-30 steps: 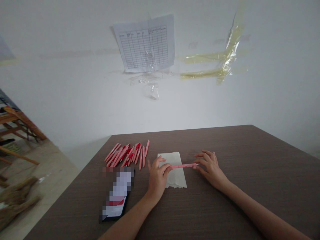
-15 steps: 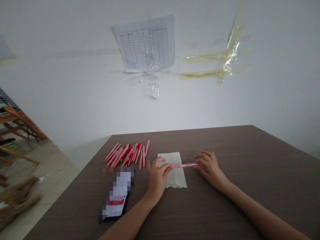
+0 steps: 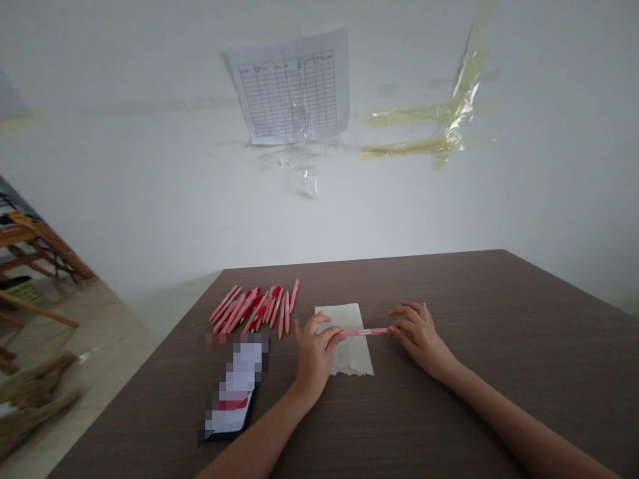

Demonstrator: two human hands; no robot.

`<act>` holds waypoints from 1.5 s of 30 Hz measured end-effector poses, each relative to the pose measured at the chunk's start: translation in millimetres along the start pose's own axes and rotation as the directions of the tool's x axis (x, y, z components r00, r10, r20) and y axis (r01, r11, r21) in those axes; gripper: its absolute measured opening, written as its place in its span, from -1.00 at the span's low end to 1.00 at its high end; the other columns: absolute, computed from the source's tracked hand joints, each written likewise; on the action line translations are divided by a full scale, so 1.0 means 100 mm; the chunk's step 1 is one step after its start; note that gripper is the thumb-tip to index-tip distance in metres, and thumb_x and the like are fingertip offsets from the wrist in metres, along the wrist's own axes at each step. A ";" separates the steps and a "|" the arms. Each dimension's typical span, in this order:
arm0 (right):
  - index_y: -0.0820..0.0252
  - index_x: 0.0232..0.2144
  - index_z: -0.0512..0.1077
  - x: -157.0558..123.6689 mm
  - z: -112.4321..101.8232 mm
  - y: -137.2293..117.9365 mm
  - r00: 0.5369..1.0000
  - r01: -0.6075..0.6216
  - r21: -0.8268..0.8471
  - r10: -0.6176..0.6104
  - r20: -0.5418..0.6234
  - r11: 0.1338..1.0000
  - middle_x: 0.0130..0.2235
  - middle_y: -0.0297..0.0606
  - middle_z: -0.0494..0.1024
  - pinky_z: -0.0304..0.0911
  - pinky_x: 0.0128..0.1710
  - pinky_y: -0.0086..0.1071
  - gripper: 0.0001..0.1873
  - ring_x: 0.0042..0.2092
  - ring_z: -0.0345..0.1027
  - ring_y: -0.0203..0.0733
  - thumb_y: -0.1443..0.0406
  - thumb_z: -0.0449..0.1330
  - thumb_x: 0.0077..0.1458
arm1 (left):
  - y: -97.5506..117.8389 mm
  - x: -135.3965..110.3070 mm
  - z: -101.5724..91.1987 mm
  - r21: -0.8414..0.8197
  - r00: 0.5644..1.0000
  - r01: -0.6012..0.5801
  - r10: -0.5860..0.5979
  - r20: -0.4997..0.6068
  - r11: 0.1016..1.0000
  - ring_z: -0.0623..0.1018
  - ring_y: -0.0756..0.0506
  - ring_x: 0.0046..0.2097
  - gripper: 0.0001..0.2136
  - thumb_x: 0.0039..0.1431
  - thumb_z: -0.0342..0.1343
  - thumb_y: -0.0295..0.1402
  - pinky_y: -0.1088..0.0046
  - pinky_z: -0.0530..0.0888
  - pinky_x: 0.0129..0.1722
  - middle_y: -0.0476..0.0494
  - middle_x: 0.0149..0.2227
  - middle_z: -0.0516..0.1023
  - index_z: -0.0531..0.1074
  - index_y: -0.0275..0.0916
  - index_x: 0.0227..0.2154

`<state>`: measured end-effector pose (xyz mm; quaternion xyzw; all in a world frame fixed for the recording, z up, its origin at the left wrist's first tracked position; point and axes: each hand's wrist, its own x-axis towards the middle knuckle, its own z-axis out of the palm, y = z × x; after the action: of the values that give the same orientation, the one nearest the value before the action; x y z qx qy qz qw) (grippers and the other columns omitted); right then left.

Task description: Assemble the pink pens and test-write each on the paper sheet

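Observation:
A pink pen with a small white label is held level between my two hands, above a pale sheet of paper with a torn near edge. My left hand pinches the pen's left end between thumb and forefinger. At the pen's right end, the thumb and fingers of my right hand close on the tip. Its other fingers are stretched outward. A pile of pink pens, some with red parts, lies to the left of the paper.
A phone, its screen blurred out, lies on the brown table left of my left forearm. Behind the table is a white wall with a taped printed sheet. Wooden furniture stands on the floor at the left.
The pen has rolled about its length, so its white label now faces me. Both hands stay in nearly the same place.

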<state>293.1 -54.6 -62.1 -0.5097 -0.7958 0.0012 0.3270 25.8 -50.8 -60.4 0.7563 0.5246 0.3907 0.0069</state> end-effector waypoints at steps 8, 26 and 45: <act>0.03 -0.22 0.45 0.01 -0.03 0.00 0.998 0.033 0.029 -0.032 -0.063 0.999 -0.03 -0.19 0.51 -0.08 0.22 0.28 -0.84 0.18 0.15 0.09 0.18 0.08 0.28 | -0.01 0.00 0.01 -0.016 1.000 -0.007 0.007 -0.002 1.000 0.48 -0.24 0.08 -0.92 0.10 0.28 -0.37 -0.28 0.06 0.22 -0.08 -0.09 0.52 0.62 -0.03 -0.36; 0.02 -0.26 0.47 0.01 0.00 0.01 0.998 0.062 0.052 -0.063 0.014 0.997 -0.02 -0.20 0.49 0.01 0.21 0.21 -0.81 0.18 0.17 0.06 0.18 0.05 0.29 | 0.00 0.02 -0.02 -0.034 1.000 0.022 -0.023 -0.009 0.999 0.51 -0.26 0.06 -0.90 0.07 0.30 -0.39 -0.34 0.08 0.20 -0.08 -0.10 0.53 0.62 -0.01 -0.37; 0.02 -0.27 0.49 0.00 0.02 0.05 0.998 0.063 -0.024 -0.063 0.016 0.998 -0.03 -0.19 0.51 0.01 0.22 0.22 -0.79 0.18 0.17 0.07 0.19 0.05 0.29 | -0.02 0.01 0.00 -0.024 0.999 -0.007 0.006 -0.039 1.000 0.51 -0.21 0.05 -0.93 0.11 0.27 -0.34 -0.24 0.10 0.24 -0.09 -0.11 0.53 0.62 -0.03 -0.35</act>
<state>295.8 -51.4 -65.0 -0.4883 -0.8138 -0.0148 0.3146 24.7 -48.8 -60.9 0.7501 0.5175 0.4117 0.0046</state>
